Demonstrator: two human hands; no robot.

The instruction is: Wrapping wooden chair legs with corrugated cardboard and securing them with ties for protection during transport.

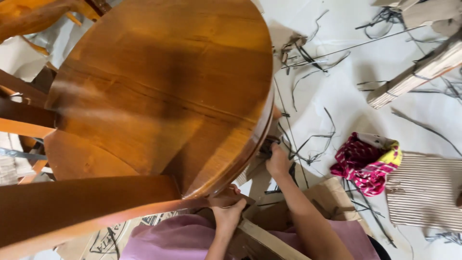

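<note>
Wooden table top (159, 91), glossy brown, is gripped at its near edge by the left hand (227, 212), fingers clamped. The right hand (277, 161) is pressed under the rim, its fingers seemingly curled. Cardboard (269, 236) lies below; a pink cloth (368, 163) rests nearby on the floor.
</note>
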